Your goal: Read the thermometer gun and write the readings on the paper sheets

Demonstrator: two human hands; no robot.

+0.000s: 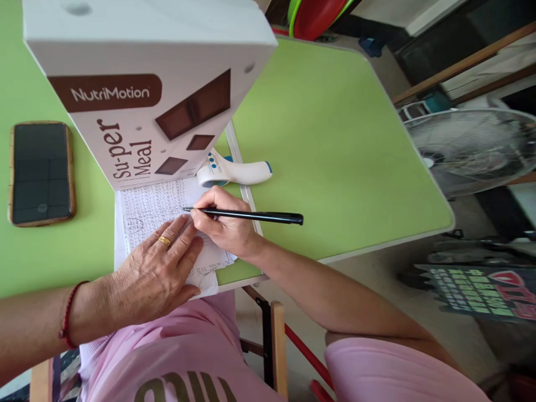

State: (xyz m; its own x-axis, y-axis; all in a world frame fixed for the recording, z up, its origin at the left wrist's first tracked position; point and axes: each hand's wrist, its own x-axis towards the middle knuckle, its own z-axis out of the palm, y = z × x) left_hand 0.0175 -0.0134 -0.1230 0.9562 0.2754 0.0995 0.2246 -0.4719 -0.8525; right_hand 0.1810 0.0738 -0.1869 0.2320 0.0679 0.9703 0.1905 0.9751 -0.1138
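Note:
My right hand (226, 220) grips a black pen (268, 216), its tip touching a sheet of paper (153, 204) covered in dense handwriting. Flat on the lower part of that paper lies my left hand (163, 262), fingers stretched out, with a gold ring on one finger. Its fingertips rest close to the pen's tip. Just beyond the paper stands a white box (138, 128) marked NutriMotion, covering the sheet's far edge. A white handheld thermometer-like device (247, 172) with blue trim lies beside the box, right of the paper.
A phone (41, 173) in a brown-edged case lies at the left on the green table (335, 151). Past the table's right edge are a fan (469, 148) and a printed sign (481, 290). Red and green basins (320, 19) show at the top. A chair (278, 346) is below.

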